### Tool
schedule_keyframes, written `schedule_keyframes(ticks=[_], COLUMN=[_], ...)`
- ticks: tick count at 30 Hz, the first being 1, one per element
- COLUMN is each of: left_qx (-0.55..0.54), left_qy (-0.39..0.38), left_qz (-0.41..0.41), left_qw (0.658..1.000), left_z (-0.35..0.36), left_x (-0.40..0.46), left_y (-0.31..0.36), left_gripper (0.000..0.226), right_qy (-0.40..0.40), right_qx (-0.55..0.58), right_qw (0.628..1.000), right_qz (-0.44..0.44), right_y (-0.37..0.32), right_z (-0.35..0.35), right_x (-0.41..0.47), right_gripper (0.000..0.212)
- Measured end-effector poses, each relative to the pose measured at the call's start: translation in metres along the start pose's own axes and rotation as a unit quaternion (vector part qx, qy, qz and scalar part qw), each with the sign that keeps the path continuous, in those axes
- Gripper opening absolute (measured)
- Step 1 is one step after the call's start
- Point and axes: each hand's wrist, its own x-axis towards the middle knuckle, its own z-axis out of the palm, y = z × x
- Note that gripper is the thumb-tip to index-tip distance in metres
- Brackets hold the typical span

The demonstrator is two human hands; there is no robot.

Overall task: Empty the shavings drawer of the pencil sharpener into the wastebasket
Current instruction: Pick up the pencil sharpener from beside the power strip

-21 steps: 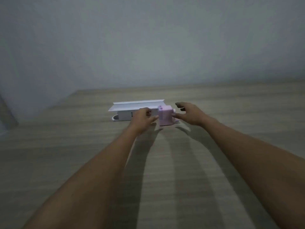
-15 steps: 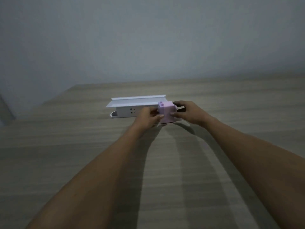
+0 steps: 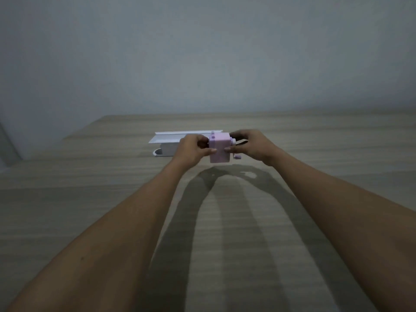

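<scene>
Pencil sharpener (image 3: 219,149), a small pink boxy one, is held between both hands above the far middle of the wooden table (image 3: 90,210), its underside clear of the surface and a shadow lying on the wood beneath it. At the far left of the group, a white box-like object (image 3: 167,146) with a raised flap lies on the table, partly hidden behind the left hand; I cannot tell what it is. The left hand (image 3: 191,149) is closed on the sharpener's left side, thumb tip pressed on the near face and the other fingers curled around the left edge. The sharpener stands roughly upright, with two small round studs on its top left corner. The drawer cannot be made out as a separate part from this view. On the right, a small pink crank handle sticks out low from the sharpener's right side. The right hand (image 3: 252,146) grips the right side, thumb on the near face almost meeting the left thumb, fingers reaching over the far top edge. Both forearms stretch in from the near corners, bare.
</scene>
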Motion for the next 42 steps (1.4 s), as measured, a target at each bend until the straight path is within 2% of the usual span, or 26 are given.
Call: schedule_keyframes(ticks=[9,17,31,38,42], left_qx=[0.011,0.004,-0.03,-0.076,-0.107], left_qy=[0.013,0.011,-0.024,-0.027,-0.063], left_qz=[0.029,0.032,-0.031,-0.043,-0.04], left_qw=[0.999,0.999,0.999,0.996,0.991], left_z=[-0.058,-0.085,-0.053,-0.036,-0.033], left_x=[-0.082,-0.156,-0.229,-0.236,-0.239], left_y=[0.058,0.082,0.05,0.036,0.034], left_gripper=[0.032,0.038,0.043,0.041,0.046], right_qy=[-0.035,-0.033,-0.062,-0.045,-0.086], right_qx=[0.0,0.015,0.025,0.028,0.03], right_qw=[0.999,0.998,0.997,0.999,0.996], right_qz=[-0.032,-0.058,-0.032,-0.008,0.01], right_y=[-0.082,-0.115,-0.078,-0.049,-0.04], right_z=[-0.011,-0.001,0.033,0.046,0.043], right_x=[-0.076,-0.15,-0.216,-0.21,-0.207], right_gripper=[0.053,0.057,0.049,0.057,0.06])
